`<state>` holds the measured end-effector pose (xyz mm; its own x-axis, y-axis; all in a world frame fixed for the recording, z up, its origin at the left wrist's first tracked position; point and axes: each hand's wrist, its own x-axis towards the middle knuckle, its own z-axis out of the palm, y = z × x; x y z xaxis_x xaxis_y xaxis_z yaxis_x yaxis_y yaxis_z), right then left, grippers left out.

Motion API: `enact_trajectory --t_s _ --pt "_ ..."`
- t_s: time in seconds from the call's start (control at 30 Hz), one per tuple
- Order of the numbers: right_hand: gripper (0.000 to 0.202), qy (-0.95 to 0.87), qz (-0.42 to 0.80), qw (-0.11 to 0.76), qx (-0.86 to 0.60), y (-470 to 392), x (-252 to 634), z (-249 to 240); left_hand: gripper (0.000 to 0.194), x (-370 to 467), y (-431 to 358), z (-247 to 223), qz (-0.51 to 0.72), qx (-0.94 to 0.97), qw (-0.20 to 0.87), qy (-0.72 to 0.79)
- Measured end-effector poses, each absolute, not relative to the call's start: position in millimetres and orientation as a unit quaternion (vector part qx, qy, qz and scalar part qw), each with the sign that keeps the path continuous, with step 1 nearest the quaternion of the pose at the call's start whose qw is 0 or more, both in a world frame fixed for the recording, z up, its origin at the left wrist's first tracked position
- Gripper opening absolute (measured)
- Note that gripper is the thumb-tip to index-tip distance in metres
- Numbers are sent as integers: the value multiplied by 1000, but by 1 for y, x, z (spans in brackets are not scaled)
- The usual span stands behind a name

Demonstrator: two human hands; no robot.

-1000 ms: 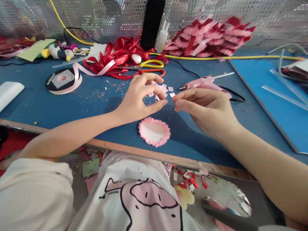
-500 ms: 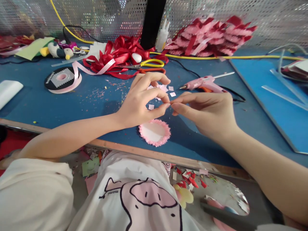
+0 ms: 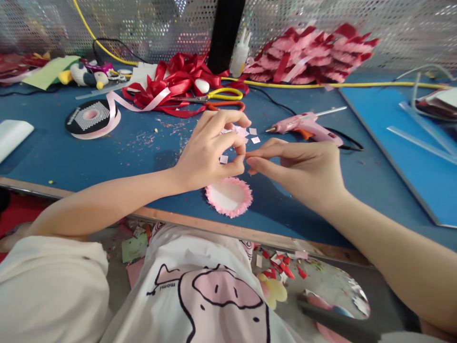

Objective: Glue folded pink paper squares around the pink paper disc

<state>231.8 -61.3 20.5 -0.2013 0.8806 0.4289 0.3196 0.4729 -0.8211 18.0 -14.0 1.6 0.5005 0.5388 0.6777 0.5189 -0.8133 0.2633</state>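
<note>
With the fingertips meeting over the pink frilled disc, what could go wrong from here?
1. Whatever the left hand and right hand pinch between them is too small to make out, so it could easily slip into the loose paper squares.
2. The glue gun lies just behind the right hand; a backward move might bump it.

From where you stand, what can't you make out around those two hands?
- Head view: whatever the left hand and right hand pinch between meeting fingertips is too small and covered by fingers.
- Paper squares partly hidden behind the left hand.
- Glue gun cord runs behind the right hand.
- Black post cut off by the top edge.
</note>
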Motion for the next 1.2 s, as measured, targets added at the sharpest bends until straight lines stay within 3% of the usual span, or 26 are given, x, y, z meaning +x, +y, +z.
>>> enact_trajectory --t_s 0.7,0.97,1.2 --pt "12 -655 378 489 -435 -59 232 16 11 17 -18 4 391 872 15 294" --pt "11 -657 361 500 -434 -59 234 15 25 14 -11 0 400 862 -20 312" --pt "7 -683 324 498 -425 -60 231 19 17 15 -9 -2 411 865 -9 288"
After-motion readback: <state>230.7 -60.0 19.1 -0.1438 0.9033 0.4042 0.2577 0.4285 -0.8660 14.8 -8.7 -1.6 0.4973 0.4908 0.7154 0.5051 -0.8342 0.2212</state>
